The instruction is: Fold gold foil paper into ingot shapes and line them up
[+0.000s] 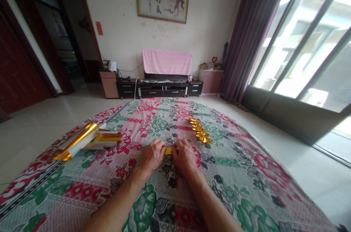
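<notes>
Between my two hands is a small folded strip of gold foil paper (168,151), close to the flowered cloth. My left hand (153,154) pinches its left end, and my right hand (184,156) pinches the right end. Fingers cover most of the strip, so its full shape is hidden. Beyond my right hand, several folded gold paper ingots (200,129) lie in a slanting row. Over on the left are curled sheets of gold foil paper (79,140), showing shiny gold and pale sides.
A flowered cloth (164,202) covers the round-edged surface under my hands. Past it stand a low black TV cabinet (164,87) and a pink cloth (167,62) draped over something. A purple curtain (244,34) and large windows are at right, a doorway at left.
</notes>
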`<state>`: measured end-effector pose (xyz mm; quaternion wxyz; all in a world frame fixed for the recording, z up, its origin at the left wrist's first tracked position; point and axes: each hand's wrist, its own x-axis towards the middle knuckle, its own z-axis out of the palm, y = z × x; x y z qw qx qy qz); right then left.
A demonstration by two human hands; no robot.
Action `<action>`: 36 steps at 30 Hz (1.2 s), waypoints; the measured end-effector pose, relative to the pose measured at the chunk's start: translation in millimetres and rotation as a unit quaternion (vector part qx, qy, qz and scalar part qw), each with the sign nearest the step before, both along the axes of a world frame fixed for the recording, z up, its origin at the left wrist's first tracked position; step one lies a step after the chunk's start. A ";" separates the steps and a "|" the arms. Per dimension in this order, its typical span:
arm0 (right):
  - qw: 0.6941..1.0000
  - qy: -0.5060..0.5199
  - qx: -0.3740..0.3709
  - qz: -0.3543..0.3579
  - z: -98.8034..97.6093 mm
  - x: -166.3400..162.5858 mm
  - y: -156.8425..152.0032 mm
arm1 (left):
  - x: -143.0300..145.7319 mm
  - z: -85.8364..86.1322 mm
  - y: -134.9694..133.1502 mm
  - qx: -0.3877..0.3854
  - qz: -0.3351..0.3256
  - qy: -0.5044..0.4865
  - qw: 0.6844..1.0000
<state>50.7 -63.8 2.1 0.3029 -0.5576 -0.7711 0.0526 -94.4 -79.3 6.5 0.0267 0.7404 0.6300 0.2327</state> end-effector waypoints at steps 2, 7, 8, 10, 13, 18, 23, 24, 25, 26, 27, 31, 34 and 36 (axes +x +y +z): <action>1.000 0.005 0.002 -0.004 -0.9 -0.2 0.2 | -0.1 -0.3 -0.2 0.000 0.000 -0.002 1.000; 1.000 0.019 0.017 -0.002 -2.2 0.3 0.7 | -0.4 -1.7 1.1 0.003 0.001 -0.002 1.000; 1.000 0.021 0.017 0.000 -2.0 0.5 0.6 | -0.4 -1.8 1.6 0.003 0.002 -0.001 1.000; 1.000 0.024 0.018 0.006 -1.3 1.0 0.2 | -0.3 -1.7 2.3 0.004 0.001 -0.001 1.000; 0.999 0.032 0.019 0.019 -0.3 1.7 -0.2 | -0.2 -1.6 2.3 0.005 -0.001 0.000 1.000; 0.999 0.036 0.016 0.019 -1.3 2.3 0.5 | -0.6 -2.2 1.7 0.004 0.001 0.002 1.000; 0.999 0.040 0.019 0.023 0.4 4.8 0.7 | -0.5 -2.4 1.7 0.009 0.000 0.001 1.000; 0.999 0.038 0.018 0.031 1.6 5.4 0.6 | -0.4 -2.3 1.6 0.010 -0.001 0.002 1.000; 0.999 0.034 0.014 0.039 3.0 6.1 0.4 | -0.3 -2.2 1.5 0.011 0.000 0.002 1.000; 0.998 0.030 0.009 0.046 4.4 6.6 0.2 | -0.1 -2.0 1.3 0.011 -0.001 0.004 1.000; 0.998 0.027 0.005 0.050 5.7 7.0 0.0 | 0.1 -1.8 1.1 0.011 0.000 0.005 1.000; 0.998 0.028 0.005 0.051 8.0 7.6 -0.2 | 0.8 -0.5 0.1 0.014 -0.001 0.006 1.000; 0.998 0.040 0.007 0.054 7.5 8.4 0.2 | 0.9 0.3 -0.7 0.018 -0.003 0.006 1.000; 0.997 0.045 0.001 0.059 6.9 9.5 0.8 | 0.7 0.4 -1.2 0.019 -0.003 0.006 1.000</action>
